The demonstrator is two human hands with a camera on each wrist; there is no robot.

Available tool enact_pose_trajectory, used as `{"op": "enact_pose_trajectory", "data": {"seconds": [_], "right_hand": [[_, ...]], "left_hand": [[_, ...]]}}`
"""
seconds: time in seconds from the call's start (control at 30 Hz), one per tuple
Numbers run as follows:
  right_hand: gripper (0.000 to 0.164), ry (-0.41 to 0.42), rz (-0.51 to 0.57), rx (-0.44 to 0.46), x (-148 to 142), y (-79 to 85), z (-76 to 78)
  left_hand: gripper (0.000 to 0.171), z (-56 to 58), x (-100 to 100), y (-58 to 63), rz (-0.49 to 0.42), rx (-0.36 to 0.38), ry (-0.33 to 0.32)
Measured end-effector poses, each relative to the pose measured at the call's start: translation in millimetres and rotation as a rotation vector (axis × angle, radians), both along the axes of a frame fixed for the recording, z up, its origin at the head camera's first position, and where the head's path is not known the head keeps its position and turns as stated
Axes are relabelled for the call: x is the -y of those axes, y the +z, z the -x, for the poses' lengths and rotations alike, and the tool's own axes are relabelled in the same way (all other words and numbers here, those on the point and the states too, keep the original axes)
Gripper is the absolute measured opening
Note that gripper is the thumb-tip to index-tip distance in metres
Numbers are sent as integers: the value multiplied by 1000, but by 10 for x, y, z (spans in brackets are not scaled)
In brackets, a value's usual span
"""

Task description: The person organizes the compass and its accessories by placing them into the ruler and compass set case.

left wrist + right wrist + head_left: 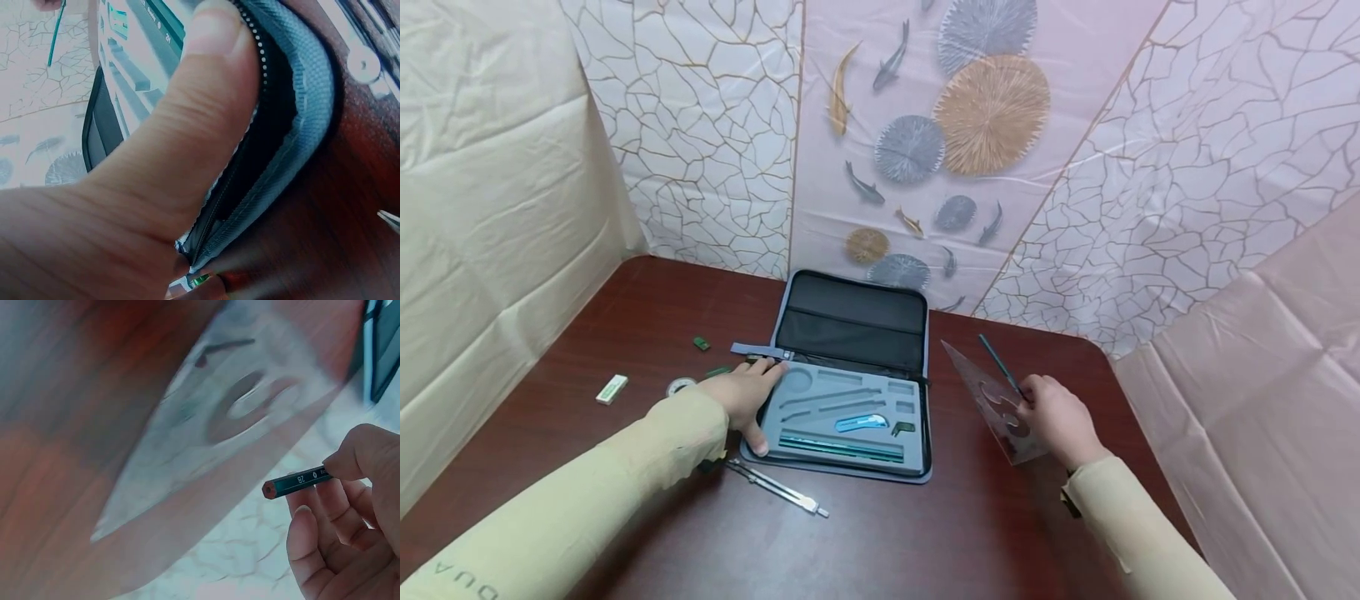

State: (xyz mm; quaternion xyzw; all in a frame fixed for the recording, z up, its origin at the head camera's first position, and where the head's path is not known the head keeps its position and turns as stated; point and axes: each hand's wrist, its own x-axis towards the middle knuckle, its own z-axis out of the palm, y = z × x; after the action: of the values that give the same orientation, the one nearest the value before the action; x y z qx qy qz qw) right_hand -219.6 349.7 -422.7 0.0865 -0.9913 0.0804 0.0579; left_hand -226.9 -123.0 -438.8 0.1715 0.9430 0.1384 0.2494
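Observation:
A grey-blue zip case [835,475] lies unfolded on the table, its moulded grey tray [850,387] holding teal pencils [842,450], a light-blue utility knife [861,422] and a small green piece [903,427]. My left hand [747,398] rests along the left edge of the tray, its thumb [209,75] extended over the zip edge at the front corner. To the right of the case, my right hand [1060,417] pinches a dark teal pencil [300,482] marked 2B between thumb and fingers. Under the pencil and beside that hand is a clear set square [988,404] with curved cut-outs.
A metal compass [778,490] lies in front of the case. Off to the left are a white-and-green eraser [612,389], a small green sharpener-like piece [702,342] and a round white item [681,385] partly behind my left sleeve. Patterned cloth walls [715,150] stand around the table.

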Motion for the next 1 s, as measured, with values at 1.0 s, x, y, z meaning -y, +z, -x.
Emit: {"op": "enact_pose_trajectory", "data": {"seconds": [1.0], "right_hand": [[29, 534, -85, -52, 1321, -169, -400]], "left_hand": [[129, -8, -18, 42, 0, 9, 22]]}}
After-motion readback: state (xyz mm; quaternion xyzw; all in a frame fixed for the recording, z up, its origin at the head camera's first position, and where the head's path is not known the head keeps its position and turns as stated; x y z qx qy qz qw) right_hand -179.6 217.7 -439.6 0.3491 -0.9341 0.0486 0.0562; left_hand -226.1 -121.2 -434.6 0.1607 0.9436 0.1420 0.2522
